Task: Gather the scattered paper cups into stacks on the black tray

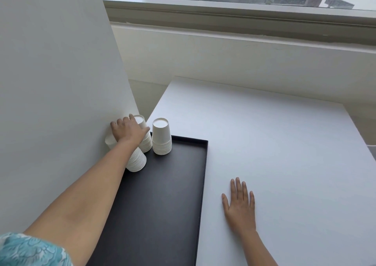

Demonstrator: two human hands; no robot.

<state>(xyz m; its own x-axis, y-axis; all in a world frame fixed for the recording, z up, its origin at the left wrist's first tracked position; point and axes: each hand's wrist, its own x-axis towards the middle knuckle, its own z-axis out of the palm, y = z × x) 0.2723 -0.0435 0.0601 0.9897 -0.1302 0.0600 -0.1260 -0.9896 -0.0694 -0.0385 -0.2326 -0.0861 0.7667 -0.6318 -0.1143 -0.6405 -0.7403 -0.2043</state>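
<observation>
**Three stacks up on the tray's far-left corner**

Far left, a teal patterned sleeve [30,249] sits at the bottom edge, and the bare arm runs up along the white wall [61,62]. The left hand [128,131] is down on the cups. Its grip is closed over the top of the near stack [136,162], fingers draped over the far side and thumb out to the right. The cup peeking out under the palm by the wall is probably that stack's top one, though the arm hides the join.

Plain white paper cups, all upside down, flat bases up, with nested rims banding the bottom. The near stack leans left towards the wall. The middle stack [147,144] is just behind it, tipped slightly left and touching the thumb. The right-hand stack [161,137] stands upright, clear of the hand. That's three stacks, crowded into the far-left corner of the one black tray [162,194], whose long axis runs away from the camera.

Further right, the right hand [240,206] lies flat on the white desk [284,154], grip released and fingers straight, just beside the tray.
</observation>
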